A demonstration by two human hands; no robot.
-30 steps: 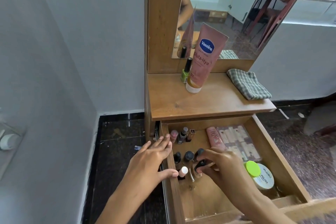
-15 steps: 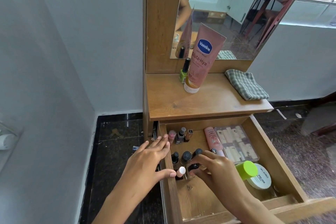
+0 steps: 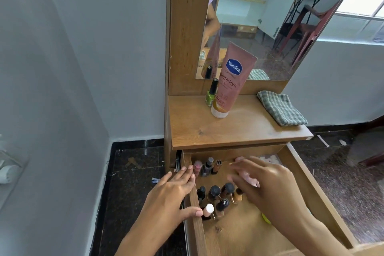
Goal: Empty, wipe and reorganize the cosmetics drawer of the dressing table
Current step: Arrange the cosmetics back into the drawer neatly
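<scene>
Over the open drawer (image 3: 324,199), right hand (image 3: 268,185) hovers blurred, fingers spread, holding nothing visible. Left hand (image 3: 172,193) rests on the drawer's left wall, fingers straight. Nail polish bottles (image 3: 215,193) stand inside near that wall.

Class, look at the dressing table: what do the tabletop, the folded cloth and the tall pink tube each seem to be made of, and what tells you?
Tabletop: wood or wood-look laminate, smooth and faintly glossy; grain lines and a knot show.
Cloth: woven fabric, matte; a green-and-white check and soft folded edges.
Tube: probably flexible plastic, satin pink with a printed label, flat crimped top and white cap.
</scene>
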